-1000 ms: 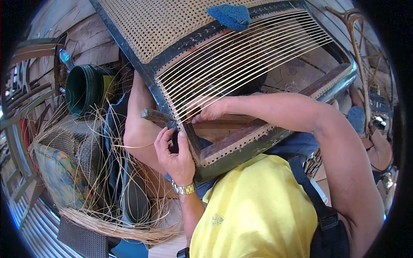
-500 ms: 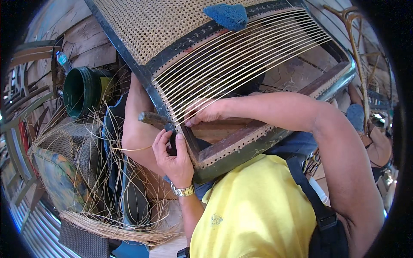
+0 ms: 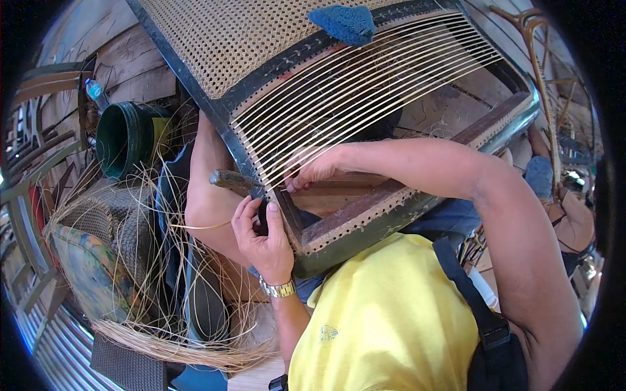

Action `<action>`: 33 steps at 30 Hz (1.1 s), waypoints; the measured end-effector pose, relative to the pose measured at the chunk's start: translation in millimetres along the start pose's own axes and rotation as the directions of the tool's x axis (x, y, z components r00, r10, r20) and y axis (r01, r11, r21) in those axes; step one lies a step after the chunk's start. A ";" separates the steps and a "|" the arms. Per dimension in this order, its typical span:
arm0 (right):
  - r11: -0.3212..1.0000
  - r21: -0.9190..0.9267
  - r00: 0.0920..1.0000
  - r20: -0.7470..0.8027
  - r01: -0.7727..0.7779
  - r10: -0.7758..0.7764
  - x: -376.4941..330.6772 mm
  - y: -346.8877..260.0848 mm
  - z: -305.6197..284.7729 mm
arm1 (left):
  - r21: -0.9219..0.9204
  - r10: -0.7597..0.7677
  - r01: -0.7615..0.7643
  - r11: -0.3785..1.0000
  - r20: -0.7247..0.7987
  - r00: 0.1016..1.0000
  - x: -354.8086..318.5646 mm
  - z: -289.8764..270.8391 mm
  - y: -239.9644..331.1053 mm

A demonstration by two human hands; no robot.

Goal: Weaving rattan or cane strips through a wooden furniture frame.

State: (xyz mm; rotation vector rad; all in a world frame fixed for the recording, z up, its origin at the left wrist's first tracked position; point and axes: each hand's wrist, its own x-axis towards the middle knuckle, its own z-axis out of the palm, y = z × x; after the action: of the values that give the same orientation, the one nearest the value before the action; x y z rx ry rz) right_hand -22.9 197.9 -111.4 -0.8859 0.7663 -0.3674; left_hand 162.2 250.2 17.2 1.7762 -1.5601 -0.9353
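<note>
A dark wooden chair frame [image 3: 365,244] with rows of small holes lies tilted across my lap. Parallel pale cane strands [image 3: 365,91] stretch over its opening. My left hand [image 3: 264,241], with a watch at the wrist, is closed around the frame's left rail, thumb on the inner side. Just above its fingers, a tool with a worn wooden handle [image 3: 231,180] sits against the rail. Under the lowest strands, near the left row of holes, my right hand [image 3: 312,169] has its fingertips pinched together; whatever is between them is too small to make out.
Finished woven cane [image 3: 228,39] fills the upper panel, and a blue cloth [image 3: 342,25] rests on the frame's crossbar. Loose cane strands [image 3: 189,348] lie in a tangle at left, near a green bucket [image 3: 120,140] and a camouflage-patterned bundle [image 3: 91,267]. Another person [image 3: 574,221] sits at far right.
My right hand has shifted slightly to the right and up beneath the strands, away from the left rail. My left hand stays in place on the rail.
</note>
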 end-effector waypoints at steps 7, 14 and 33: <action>0.996 0.067 0.998 -0.022 0.062 -0.060 0.4 0.0 8.5 | 0.005 -0.009 0.009 1.000 0.006 1.000 0.2 -1.7 3.8; 0.988 0.141 0.996 -0.062 -0.057 0.066 -10.5 -15.7 5.7 | 0.001 -0.003 0.003 1.000 0.001 1.000 0.1 0.9 0.5; 0.997 -0.036 0.997 0.015 -0.074 0.075 -13.2 -24.1 2.5 | -0.009 0.016 -0.017 1.000 -0.008 1.000 0.7 -1.3 -0.8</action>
State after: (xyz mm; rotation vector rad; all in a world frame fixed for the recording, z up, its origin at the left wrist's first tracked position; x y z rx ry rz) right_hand -29.7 192.6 -85.1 -0.8901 0.7904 -0.2813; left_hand 163.8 249.6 17.2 1.7562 -1.5607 -0.9248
